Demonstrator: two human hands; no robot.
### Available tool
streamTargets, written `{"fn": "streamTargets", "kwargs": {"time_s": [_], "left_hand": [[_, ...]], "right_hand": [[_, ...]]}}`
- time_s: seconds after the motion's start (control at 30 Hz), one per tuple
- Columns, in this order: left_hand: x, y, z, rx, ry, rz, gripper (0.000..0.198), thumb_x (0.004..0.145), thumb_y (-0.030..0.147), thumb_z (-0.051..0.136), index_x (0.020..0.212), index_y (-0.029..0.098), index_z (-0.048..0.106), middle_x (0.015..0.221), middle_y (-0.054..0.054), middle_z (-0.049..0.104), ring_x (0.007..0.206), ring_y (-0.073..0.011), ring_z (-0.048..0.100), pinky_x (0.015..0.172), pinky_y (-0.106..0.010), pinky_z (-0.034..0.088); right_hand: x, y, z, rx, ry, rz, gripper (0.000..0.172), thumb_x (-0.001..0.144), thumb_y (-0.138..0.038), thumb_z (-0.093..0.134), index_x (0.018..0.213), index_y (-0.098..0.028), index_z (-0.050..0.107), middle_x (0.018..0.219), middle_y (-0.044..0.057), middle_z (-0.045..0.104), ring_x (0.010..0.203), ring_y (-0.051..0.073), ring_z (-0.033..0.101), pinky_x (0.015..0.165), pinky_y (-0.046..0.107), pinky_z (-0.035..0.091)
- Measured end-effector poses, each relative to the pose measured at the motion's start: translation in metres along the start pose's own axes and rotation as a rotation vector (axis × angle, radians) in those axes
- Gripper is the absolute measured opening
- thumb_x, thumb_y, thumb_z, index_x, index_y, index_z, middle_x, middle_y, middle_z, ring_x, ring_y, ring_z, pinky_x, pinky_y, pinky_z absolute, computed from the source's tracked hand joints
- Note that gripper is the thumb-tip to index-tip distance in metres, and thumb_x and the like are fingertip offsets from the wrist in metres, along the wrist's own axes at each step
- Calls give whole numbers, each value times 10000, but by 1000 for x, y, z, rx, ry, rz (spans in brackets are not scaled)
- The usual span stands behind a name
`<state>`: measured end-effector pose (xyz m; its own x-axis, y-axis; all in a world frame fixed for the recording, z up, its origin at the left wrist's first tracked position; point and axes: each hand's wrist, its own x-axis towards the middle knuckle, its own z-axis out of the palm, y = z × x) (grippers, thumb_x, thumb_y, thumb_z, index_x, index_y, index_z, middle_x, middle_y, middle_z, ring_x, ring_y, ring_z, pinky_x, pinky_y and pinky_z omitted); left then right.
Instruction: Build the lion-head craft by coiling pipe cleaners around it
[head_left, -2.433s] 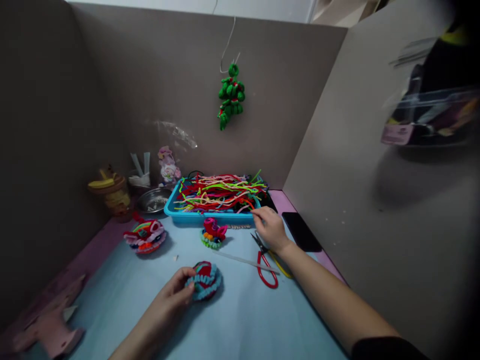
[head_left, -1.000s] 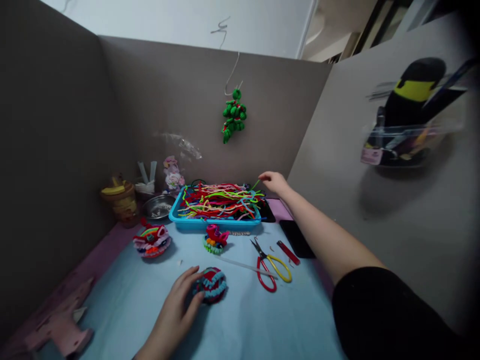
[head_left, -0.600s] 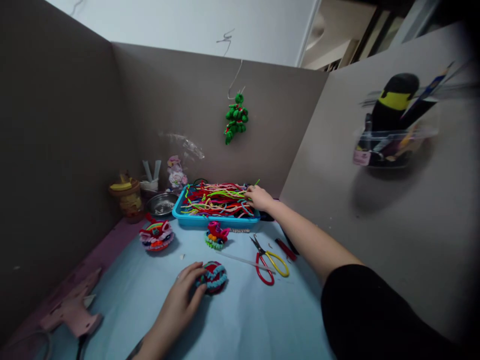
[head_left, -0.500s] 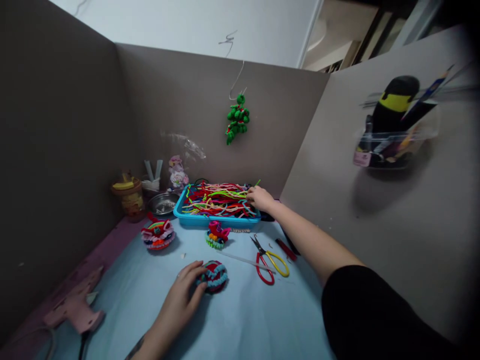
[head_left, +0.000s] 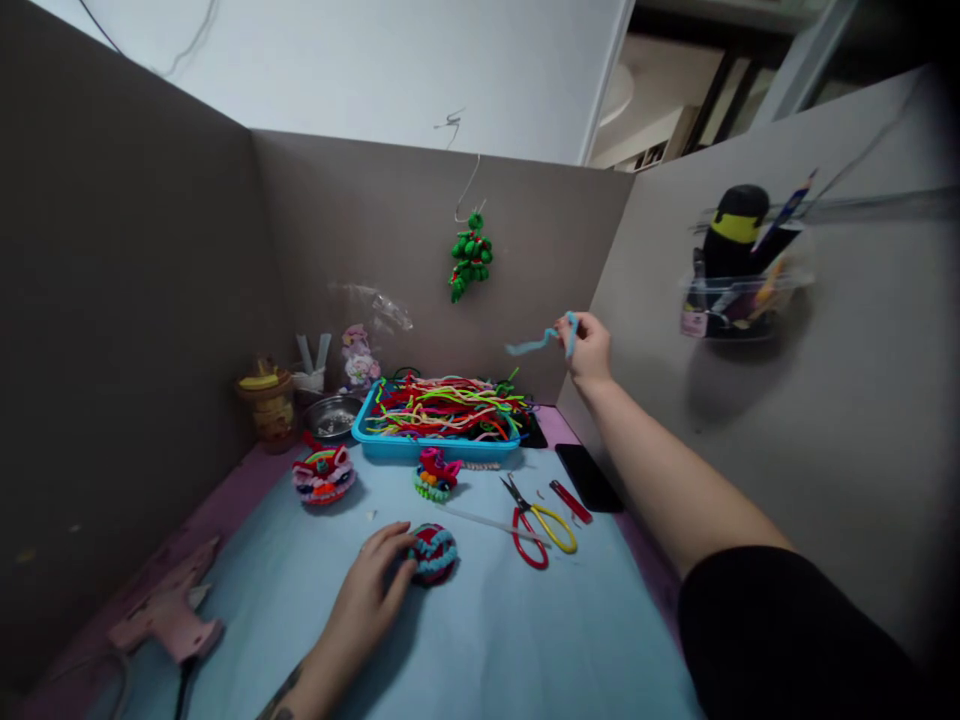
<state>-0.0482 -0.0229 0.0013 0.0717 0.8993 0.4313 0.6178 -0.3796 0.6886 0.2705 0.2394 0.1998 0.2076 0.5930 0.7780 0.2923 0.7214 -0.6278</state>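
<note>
Raised above the right end of the tray, my right hand (head_left: 589, 348) pinches a light-blue pipe cleaner (head_left: 531, 346), bent near the fingers with its free end trailing left. My left hand (head_left: 377, 577) lies low over the table, its fingertips and thumb closed about the left edge of a round dark-red and blue pipe-cleaner piece (head_left: 437, 556). The fingers hide part of that edge. Behind it sits a small pink and green pipe-cleaner figure (head_left: 435, 476). A blue tray (head_left: 435, 452) holds a heap of coloured pipe cleaners (head_left: 450, 405).
Scissors (head_left: 536, 525), a pale stick (head_left: 480, 520), a red-handled tool (head_left: 571, 501) and a black phone (head_left: 587, 477) lie at right. A red animal-faced piece (head_left: 323, 476), metal bowl (head_left: 332, 417) and pink glue gun (head_left: 169, 612) are left. A green ornament (head_left: 471, 258) hangs behind.
My right hand has risen out of the tray and moved right, bringing up the light-blue pipe cleaner. My left hand stays at the round piece. The view has shifted slightly.
</note>
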Motion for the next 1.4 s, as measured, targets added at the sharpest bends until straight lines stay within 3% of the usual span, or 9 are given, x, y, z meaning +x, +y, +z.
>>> {"fn": "streamTargets", "kwargs": {"time_s": [0.07, 0.13, 0.3, 0.4, 0.5, 0.6, 0.9, 1.17, 1.4], "left_hand": [[2, 3, -1, -45, 46, -2, 247, 828, 307, 521, 984, 202, 681, 1121, -125, 650, 1059, -260, 601, 935, -443, 476], [4, 8, -3, -125, 99, -10, 216, 808, 316, 559, 939, 204, 691, 1068, -111, 669, 1023, -255, 607, 938, -440, 461], [9, 27, -2, -626, 34, -271, 388, 724, 373, 688, 1058, 178, 662, 1015, -107, 674, 706, -167, 610, 615, -288, 499], [9, 32, -1, -1056, 17, -377, 593, 613, 362, 795, 1150, 198, 608, 1112, -114, 635, 620, -96, 567, 494, -198, 430], [8, 29, -2, -1256, 84, -428, 427, 591, 343, 821, 938, 155, 658, 980, -89, 660, 599, -64, 544, 466, -146, 406], [10, 20, -4, -1267, 124, -459, 307, 606, 296, 818, 760, 120, 619, 816, -67, 663, 577, -60, 539, 474, -132, 435], [14, 18, -3, -1252, 87, -504, 146, 766, 210, 692, 795, 106, 594, 675, -30, 621, 520, -60, 555, 493, -141, 489], [19, 14, -9, -1227, 175, -533, 53, 833, 169, 600, 819, 122, 579, 718, -32, 632, 543, -60, 579, 520, -144, 508], [17, 15, -8, -1160, 169, -524, 175, 809, 281, 634, 801, 123, 558, 846, -84, 665, 678, -125, 663, 607, -212, 534]], "right_hand": [[-17, -22, 4, 93, -15, 11, 208, 744, -388, 619, 757, -188, 567, 678, -29, 576, 601, 91, 542, 597, 229, 453], [-51, -47, 12, 203, -223, 128, 209, 710, -362, 662, 789, -194, 565, 705, -25, 604, 590, 97, 562, 593, 241, 471], [-188, -99, 39, 491, -576, 483, 247, 698, -369, 692, 816, -206, 549, 724, -23, 632, 593, 121, 606, 604, 274, 502], [-255, -111, 47, 540, -626, 581, 255, 675, -366, 719, 785, -195, 566, 717, -19, 632, 615, 121, 606, 624, 267, 495], [-292, -108, 48, 564, -585, 667, 276, 654, -379, 735, 776, -194, 571, 618, -43, 592, 559, 110, 564, 587, 247, 471], [-308, -100, 48, 601, -526, 704, 288, 662, -410, 726, 759, -184, 578, 588, -40, 571, 530, 98, 524, 538, 221, 431], [-304, -68, 44, 630, -184, 761, 303, 595, -394, 743, 766, -182, 609, 631, -23, 594, 579, 122, 583, 604, 267, 488], [-301, -36, 31, 70, -516, 453, 135, 693, -221, 596, 783, -181, 688, 651, 2, 649, 629, 154, 613, 645, 280, 493], [-302, -37, 28, -352, -688, 151, 265, 758, -77, 513, 900, -194, 704, 927, 60, 679, 895, 173, 606, 847, 291, 445]]}}
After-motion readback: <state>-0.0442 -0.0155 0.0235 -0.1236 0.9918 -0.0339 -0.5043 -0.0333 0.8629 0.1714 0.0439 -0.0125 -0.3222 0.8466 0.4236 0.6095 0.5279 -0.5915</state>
